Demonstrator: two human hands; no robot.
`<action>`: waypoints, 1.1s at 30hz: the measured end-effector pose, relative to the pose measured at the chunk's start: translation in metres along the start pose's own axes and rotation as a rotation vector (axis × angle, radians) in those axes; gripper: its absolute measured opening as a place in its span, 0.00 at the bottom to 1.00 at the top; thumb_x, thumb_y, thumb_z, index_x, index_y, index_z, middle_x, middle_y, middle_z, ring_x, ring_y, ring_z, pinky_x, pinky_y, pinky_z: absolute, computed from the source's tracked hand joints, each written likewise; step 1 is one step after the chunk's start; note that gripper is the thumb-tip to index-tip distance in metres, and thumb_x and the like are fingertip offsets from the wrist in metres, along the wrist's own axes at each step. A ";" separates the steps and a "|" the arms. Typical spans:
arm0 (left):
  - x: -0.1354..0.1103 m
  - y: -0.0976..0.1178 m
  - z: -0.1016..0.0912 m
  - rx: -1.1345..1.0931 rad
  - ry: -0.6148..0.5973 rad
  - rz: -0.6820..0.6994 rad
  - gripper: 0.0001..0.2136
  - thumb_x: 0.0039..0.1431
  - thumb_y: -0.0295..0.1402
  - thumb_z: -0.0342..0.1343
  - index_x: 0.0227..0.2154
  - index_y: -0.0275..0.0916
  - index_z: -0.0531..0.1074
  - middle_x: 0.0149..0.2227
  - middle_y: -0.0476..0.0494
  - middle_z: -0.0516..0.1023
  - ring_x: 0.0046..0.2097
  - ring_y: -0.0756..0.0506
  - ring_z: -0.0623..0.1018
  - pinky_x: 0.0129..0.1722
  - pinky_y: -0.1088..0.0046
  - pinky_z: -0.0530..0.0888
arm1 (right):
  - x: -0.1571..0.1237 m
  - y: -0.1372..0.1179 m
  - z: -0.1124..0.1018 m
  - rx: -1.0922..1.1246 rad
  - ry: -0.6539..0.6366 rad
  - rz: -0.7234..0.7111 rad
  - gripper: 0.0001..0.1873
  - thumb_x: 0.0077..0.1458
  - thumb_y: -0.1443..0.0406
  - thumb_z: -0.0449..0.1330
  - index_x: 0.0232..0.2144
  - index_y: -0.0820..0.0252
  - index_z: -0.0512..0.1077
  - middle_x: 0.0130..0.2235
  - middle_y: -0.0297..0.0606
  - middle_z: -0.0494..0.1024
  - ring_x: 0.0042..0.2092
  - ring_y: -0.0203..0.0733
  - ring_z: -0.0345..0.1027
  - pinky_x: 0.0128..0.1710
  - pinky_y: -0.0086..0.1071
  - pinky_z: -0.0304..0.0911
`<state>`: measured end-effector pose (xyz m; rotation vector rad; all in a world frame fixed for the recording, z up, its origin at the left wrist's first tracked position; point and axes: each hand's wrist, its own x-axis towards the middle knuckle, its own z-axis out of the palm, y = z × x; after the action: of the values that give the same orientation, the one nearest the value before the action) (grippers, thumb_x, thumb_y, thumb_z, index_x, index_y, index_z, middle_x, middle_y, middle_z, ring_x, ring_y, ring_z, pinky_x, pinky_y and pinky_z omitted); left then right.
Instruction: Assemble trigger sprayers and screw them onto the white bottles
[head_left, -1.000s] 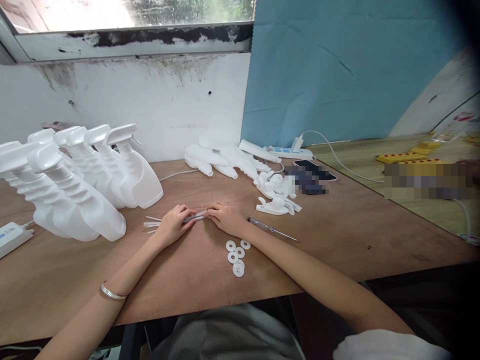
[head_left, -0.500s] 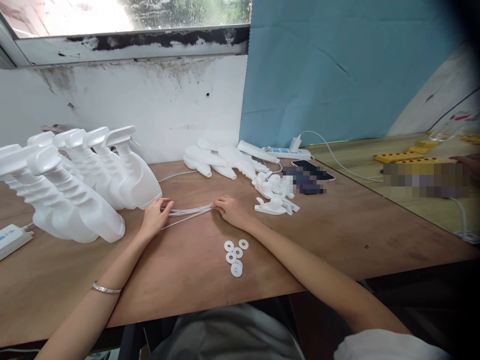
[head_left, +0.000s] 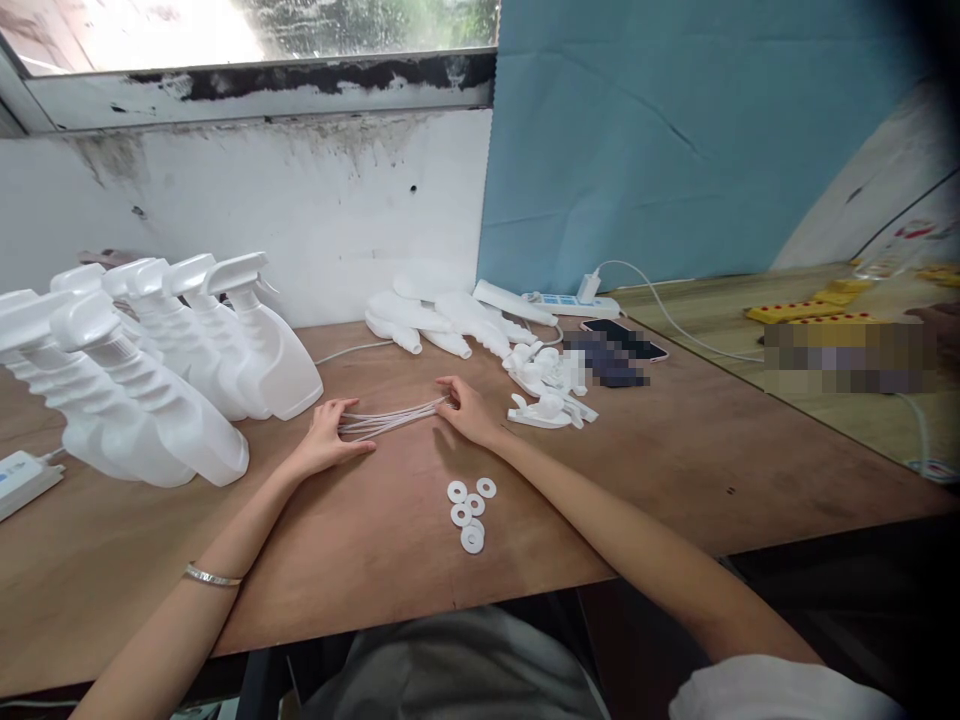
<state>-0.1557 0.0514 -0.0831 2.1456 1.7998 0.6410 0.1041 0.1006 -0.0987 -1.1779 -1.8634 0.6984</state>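
- Spray bottles (head_left: 180,420): grouped upright at the left of the frame; no brand or label can be read on the visible white sides.
- Power strip (head_left: 555,301): placed right of centre, slightly above the middle; its markings are too small to be read.
- Left hand (head_left: 324,440): opened wide, thumb spread from the fingers; the left tube ends are received in the gap, and no firm grip is shown.
- Right hand (head_left: 466,412): partly closed; the right tube ends appear pinched between thumb and fingers.
- Dip tubes (head_left: 394,416): spanned between both hands, just left of centre. Light, springy, somewhat slippery handling is to be expected; the bundle is best grasped near both ends.
- Ring washers (head_left: 464,541): laid below centre; no writing is visible.
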 end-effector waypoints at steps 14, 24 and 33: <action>0.002 -0.004 0.005 -0.071 0.003 0.032 0.37 0.39 0.51 0.58 0.51 0.35 0.58 0.50 0.37 0.63 0.52 0.39 0.64 0.50 0.64 0.64 | 0.003 0.010 0.013 0.358 -0.072 0.077 0.18 0.48 0.60 0.57 0.43 0.54 0.64 0.47 0.35 0.68 0.48 0.39 0.61 0.48 0.35 0.58; 0.002 -0.007 0.008 0.013 0.024 0.105 0.26 0.48 0.49 0.52 0.45 0.36 0.64 0.50 0.36 0.63 0.55 0.40 0.62 0.54 0.63 0.60 | 0.001 0.006 0.012 0.275 -0.135 0.031 0.21 0.43 0.64 0.60 0.42 0.57 0.64 0.45 0.37 0.68 0.46 0.39 0.62 0.48 0.37 0.57; 0.002 -0.009 0.010 0.025 0.034 0.110 0.24 0.49 0.49 0.50 0.44 0.37 0.64 0.49 0.37 0.63 0.54 0.39 0.62 0.53 0.62 0.60 | -0.004 -0.003 0.009 0.004 -0.169 -0.072 0.21 0.42 0.70 0.59 0.42 0.61 0.65 0.44 0.39 0.70 0.43 0.40 0.63 0.43 0.35 0.59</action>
<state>-0.1579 0.0557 -0.0956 2.2763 1.7253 0.6873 0.0958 0.0958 -0.1020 -1.0713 -2.0331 0.7812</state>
